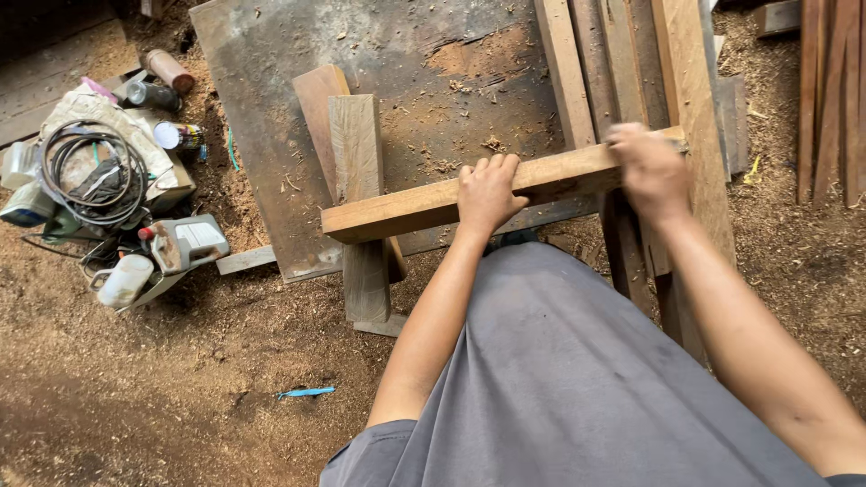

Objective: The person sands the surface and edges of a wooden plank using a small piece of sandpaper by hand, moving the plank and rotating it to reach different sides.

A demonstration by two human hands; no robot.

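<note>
A long squared wooden beam [406, 209] lies across an upright wooden block [359, 180] and some planks, running from centre left up toward the right. My left hand [488, 193] rests on top of the beam near its middle, fingers spread over its far edge. My right hand [649, 169] is blurred, curled at the beam's right end where it meets a tall plank [693, 90]. Whether it holds a tool is hidden by the blur. My grey shirt fills the lower middle.
A dark metal sheet [406, 54] lies on the sawdust floor under the block. At left sit a coiled cable [90, 167], a power tool [185, 242], cans and bottles. Several planks stand at right [825, 99]. A blue strip [307, 392] lies on the sawdust.
</note>
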